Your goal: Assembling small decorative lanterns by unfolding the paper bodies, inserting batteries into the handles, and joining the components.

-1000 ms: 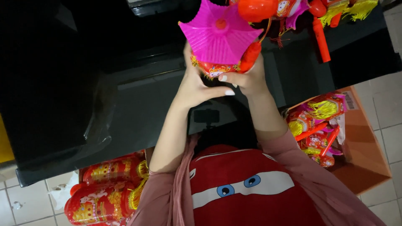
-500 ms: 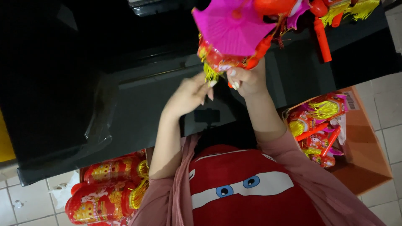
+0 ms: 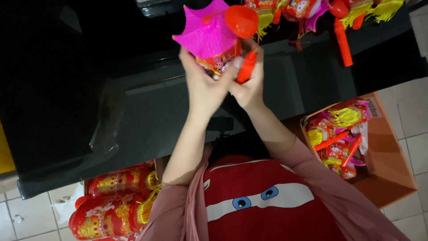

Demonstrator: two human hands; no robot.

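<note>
In the head view, we see both hands raised over the dark table, working on one toy lantern: a magenta pleated roof over a red printed body, with a red round cap at its top. Our left hand has its grip closed around the lantern's body from below. Our right hand has its grip pinched tight on a red plastic stick that lies against the lantern's side.

We judge the lantern light and thin-walled. The pleated roof looks easy to crease, so the firmer printed body or the stick is the better place to hold, with mild pressure only.

Much is hidden. Our fingers cover the lower body, so we cannot tell how the stick joins it. More lanterns at the far edge of the table are cut off by the frame. A cardboard box on the right holds tasselled lanterns in a tangle, and a red stack at lower left is partly behind our sleeve.
</note>
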